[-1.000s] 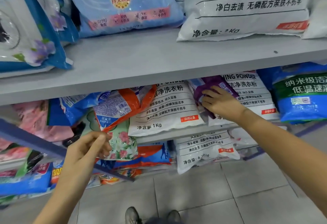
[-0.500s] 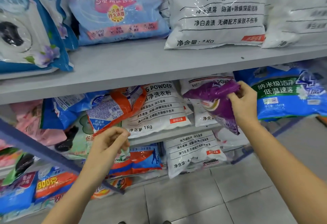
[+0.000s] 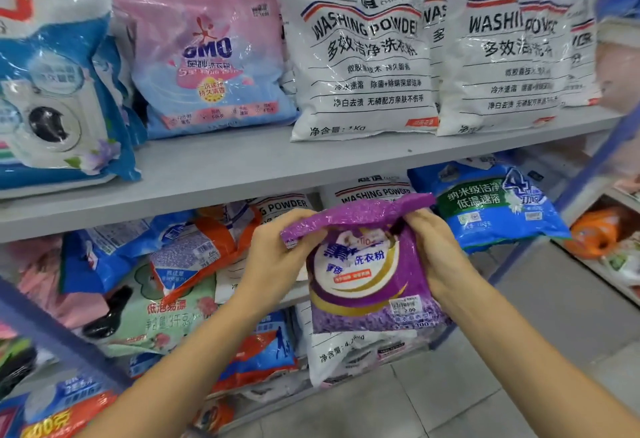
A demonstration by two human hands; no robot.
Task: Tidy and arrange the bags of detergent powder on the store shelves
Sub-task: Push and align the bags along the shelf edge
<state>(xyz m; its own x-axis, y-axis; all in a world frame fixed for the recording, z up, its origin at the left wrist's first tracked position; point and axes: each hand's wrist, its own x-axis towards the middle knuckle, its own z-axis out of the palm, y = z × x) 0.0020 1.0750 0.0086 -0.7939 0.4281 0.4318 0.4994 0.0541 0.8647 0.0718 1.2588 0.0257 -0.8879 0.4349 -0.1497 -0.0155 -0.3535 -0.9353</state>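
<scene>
Two hands hold a purple detergent bag (image 3: 367, 275) in front of the store shelves.
The left hand (image 3: 277, 257) grips the bag's folded top-left corner and the right hand (image 3: 436, 257) grips its upper right edge. The bag hangs upright below the grey upper shelf (image 3: 242, 167), which carries white washing powder bags (image 3: 363, 57).

The purple bag (image 3: 367, 275) is now out from under the grey shelf board (image 3: 242, 167) and hangs upright in front of it, label facing the camera. The left hand (image 3: 277, 257) has left the orange bag (image 3: 207, 247) below the board and grips the purple bag's top left corner, opposite the right hand (image 3: 436, 257).
</scene>
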